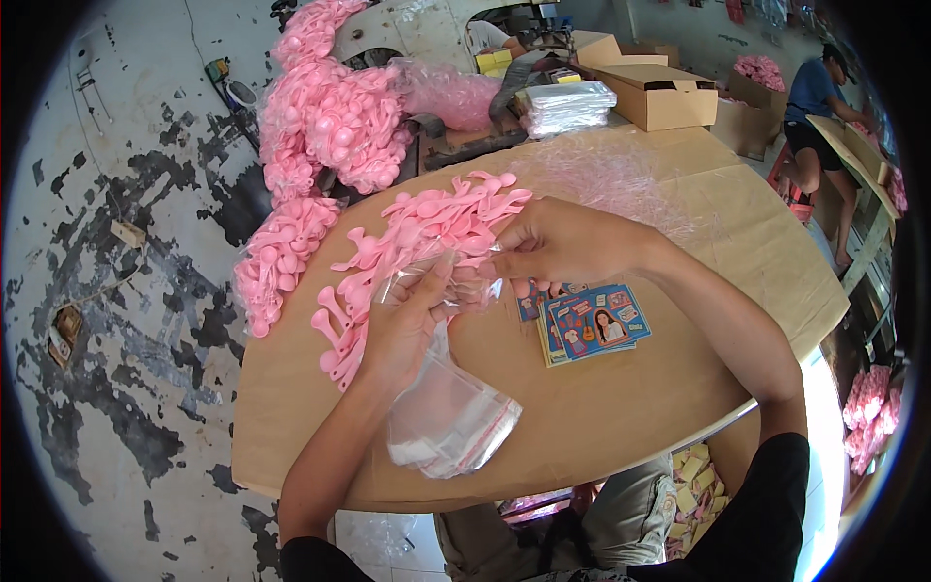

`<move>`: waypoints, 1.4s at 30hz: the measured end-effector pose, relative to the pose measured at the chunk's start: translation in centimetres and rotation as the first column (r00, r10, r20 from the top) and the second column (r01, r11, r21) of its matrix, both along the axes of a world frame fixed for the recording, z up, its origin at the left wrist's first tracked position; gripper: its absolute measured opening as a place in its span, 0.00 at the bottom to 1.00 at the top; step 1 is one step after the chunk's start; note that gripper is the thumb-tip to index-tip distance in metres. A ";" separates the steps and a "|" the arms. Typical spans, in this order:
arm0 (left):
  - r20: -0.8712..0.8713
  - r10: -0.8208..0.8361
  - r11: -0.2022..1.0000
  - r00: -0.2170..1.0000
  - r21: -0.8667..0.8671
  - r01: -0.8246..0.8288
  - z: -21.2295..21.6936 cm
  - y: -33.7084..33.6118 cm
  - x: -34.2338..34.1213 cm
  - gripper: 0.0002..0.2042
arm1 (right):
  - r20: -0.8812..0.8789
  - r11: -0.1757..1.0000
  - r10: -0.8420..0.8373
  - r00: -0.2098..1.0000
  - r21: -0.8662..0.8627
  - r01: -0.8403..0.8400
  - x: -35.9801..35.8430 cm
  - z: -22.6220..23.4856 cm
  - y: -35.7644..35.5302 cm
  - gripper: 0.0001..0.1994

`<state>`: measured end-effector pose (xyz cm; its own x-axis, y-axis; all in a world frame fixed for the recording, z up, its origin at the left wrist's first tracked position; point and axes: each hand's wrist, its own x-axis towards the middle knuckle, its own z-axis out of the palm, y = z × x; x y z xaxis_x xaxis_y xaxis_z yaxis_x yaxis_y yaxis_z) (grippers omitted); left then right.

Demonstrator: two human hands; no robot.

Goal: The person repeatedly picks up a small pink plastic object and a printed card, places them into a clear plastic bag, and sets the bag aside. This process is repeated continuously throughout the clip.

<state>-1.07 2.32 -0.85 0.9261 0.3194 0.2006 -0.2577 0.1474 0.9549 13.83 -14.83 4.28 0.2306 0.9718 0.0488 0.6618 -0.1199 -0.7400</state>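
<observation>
On the left, a heap of pink plastic spoon-shaped pieces (427, 223) is lying on the brown-covered table (698, 378), its long axis running from near left to far right. The left hand (402, 325) is standing nearer to its near end, the grip pinching one side of a thin, clear plastic bag (473, 294). Below, a sheaf of flat, clear plastic bags (451, 417) is slanting toward the lower right; whether that hand is also holding it, I cannot tell. The clear bag is spanning the gap between both grips. The right hand (572, 238) is apparently pinching its other side, the lower fingers partly hiding a stack of blue, colourfully printed cards (596, 325). Glare and transparency are obscuring the bag's mouth and any contents.
</observation>
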 end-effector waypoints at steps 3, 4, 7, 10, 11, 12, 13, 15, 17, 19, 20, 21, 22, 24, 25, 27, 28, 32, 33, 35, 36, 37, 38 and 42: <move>0.003 0.006 1.000 1.000 -0.005 -0.006 -0.4 1.2 0.0 0.15 | 0.008 0.996 0.081 0.997 -0.032 -0.080 1.2 0.4 -0.2 0.16; 0.005 -0.005 1.000 1.000 0.001 0.005 -0.7 1.6 0.0 0.15 | -0.003 0.996 0.082 0.997 -0.039 -0.082 2.0 0.5 -0.7 0.16; -0.003 0.012 1.000 1.000 0.000 -0.012 -0.7 1.3 0.4 0.15 | 0.355 0.898 0.294 0.887 -0.419 -0.130 3.2 1.4 -2.9 0.25; -0.026 0.040 0.999 0.999 0.015 -0.039 -0.3 0.5 0.3 0.15 | 0.247 0.833 0.224 0.943 -0.550 -0.054 3.8 0.2 -2.4 0.26; -0.028 0.034 0.999 0.999 0.014 -0.034 -0.2 0.4 0.4 0.15 | 0.245 0.833 0.219 0.944 -0.550 -0.050 4.1 0.0 -2.1 0.26; -0.017 0.032 0.999 0.999 0.005 -0.032 -0.2 0.4 0.4 0.15 | 0.247 0.817 0.237 0.939 -0.574 -0.056 4.6 0.0 -1.8 0.26; -0.009 0.035 0.999 0.999 -0.006 -0.035 -0.3 0.3 0.4 0.15 | 0.246 0.799 0.262 0.933 -0.598 -0.066 4.9 -0.1 -1.5 0.27; -0.011 0.042 0.999 0.999 -0.014 -0.042 -0.5 0.5 0.3 0.15 | 0.235 0.827 0.241 0.942 -0.557 -0.073 5.0 -0.2 -1.6 0.27; -0.006 0.050 0.999 0.999 -0.016 -0.050 -0.4 0.5 0.2 0.15 | 0.230 0.857 0.219 0.948 -0.510 -0.074 5.1 -0.2 -1.6 0.26; 0.001 0.029 0.999 1.000 0.029 -0.029 -0.5 0.6 0.3 0.15 | 0.308 0.936 0.009 0.951 -0.337 0.100 5.7 -1.0 -1.0 0.26; 0.005 0.026 0.999 1.000 0.028 -0.026 -0.6 0.7 0.3 0.15 | 0.312 0.936 0.007 0.950 -0.337 0.104 6.1 -1.8 -1.0 0.26; -0.003 0.028 0.999 1.000 0.028 -0.028 -0.7 0.7 0.4 0.15 | 0.392 0.954 0.039 0.919 -0.287 0.082 6.5 -3.0 -1.0 0.25; -0.012 0.030 0.999 0.999 0.029 -0.030 -0.7 0.9 0.5 0.15 | 0.470 0.970 0.065 0.880 -0.236 0.054 6.6 -3.8 -0.8 0.24; -0.004 0.024 0.999 1.000 0.030 -0.024 -0.6 0.7 0.4 0.14 | 0.461 0.961 0.104 0.881 -0.275 0.031 6.8 -4.9 -0.2 0.23; -0.003 0.026 0.999 1.000 0.027 -0.026 -0.6 0.6 0.3 0.14 | 0.446 0.948 0.152 0.882 -0.317 -0.003 6.4 -4.8 0.1 0.23; -0.002 0.031 0.999 1.000 0.023 -0.031 -0.6 0.7 0.2 0.14 | 0.419 0.943 0.127 0.899 -0.332 0.021 5.7 -4.2 0.4 0.21; -0.002 0.032 0.999 0.999 0.018 -0.032 -0.6 0.6 0.2 0.14 | 0.391 0.936 0.098 0.915 -0.348 0.049 5.4 -3.7 0.2 0.19; -0.008 0.050 0.999 0.999 0.005 -0.050 -0.5 0.6 0.3 0.14 | 0.324 0.972 0.138 0.936 -0.225 -0.065 6.1 -1.9 -0.8 0.16; 0.001 0.055 0.998 0.998 0.000 -0.055 -0.6 0.9 0.2 0.15 | 0.221 0.987 0.124 0.967 -0.131 -0.097 6.2 -1.1 -1.1 0.14; 0.011 0.051 0.999 0.999 -0.014 -0.051 -0.6 0.8 0.3 0.15 | 0.113 0.993 0.111 0.987 -0.043 -0.107 7.3 -0.3 -2.0 0.13; 0.007 0.051 0.999 0.999 -0.017 -0.051 -0.6 1.0 0.3 0.16 | 0.439 0.982 -0.101 0.893 -0.101 0.161 8.1 0.0 -2.3 0.13; 0.008 0.053 0.998 0.999 -0.015 -0.053 -0.5 1.3 0.3 0.17 | 0.720 0.906 -0.253 0.646 -0.058 0.420 8.2 0.5 -2.1 0.14; 0.013 0.055 0.998 0.998 -0.012 -0.055 -0.5 1.4 0.3 0.17 | 0.722 0.907 -0.254 0.643 -0.053 0.418 7.9 0.9 -2.4 0.14; 0.006 0.134 0.988 0.991 -0.079 -0.133 -0.7 1.4 0.4 0.18 | -0.025 0.983 -0.146 0.989 -0.120 0.142 5.9 0.8 -2.2 0.12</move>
<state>-0.66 3.75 -1.54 0.8719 0.4553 0.1802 -0.2905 0.1848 0.9389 19.72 -16.99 5.05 0.3677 0.9270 -0.0744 0.6062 -0.2995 -0.7368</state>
